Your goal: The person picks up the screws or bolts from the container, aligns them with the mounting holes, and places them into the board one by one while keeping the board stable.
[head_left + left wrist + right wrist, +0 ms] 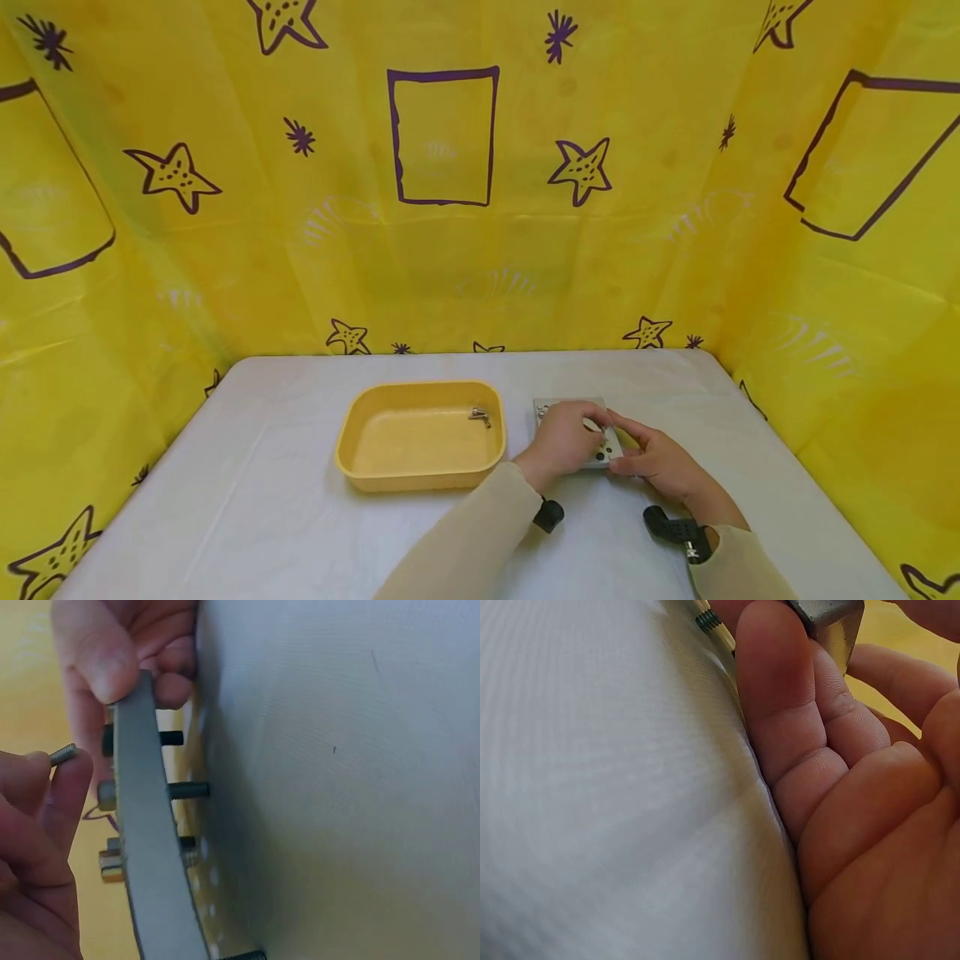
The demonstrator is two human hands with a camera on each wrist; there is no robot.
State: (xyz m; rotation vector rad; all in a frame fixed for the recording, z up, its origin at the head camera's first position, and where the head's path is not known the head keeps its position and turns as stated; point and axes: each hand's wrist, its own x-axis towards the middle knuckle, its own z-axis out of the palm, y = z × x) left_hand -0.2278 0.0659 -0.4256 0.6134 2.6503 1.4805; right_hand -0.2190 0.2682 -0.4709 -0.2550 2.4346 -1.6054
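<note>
White table (247,467), yellow walls (465,275) (starfish-printed), left fingers (34,840) pinching a screw (63,755), right fingers (636,429) gripping a plate (146,802).

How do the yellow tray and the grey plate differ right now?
The tray is larger than the plate. The tray is yellow and hollow; the plate is grey and flat. Loose metal parts lie in the tray, whereas bolts pass through the plate. Both look roughly rectangular.
</note>
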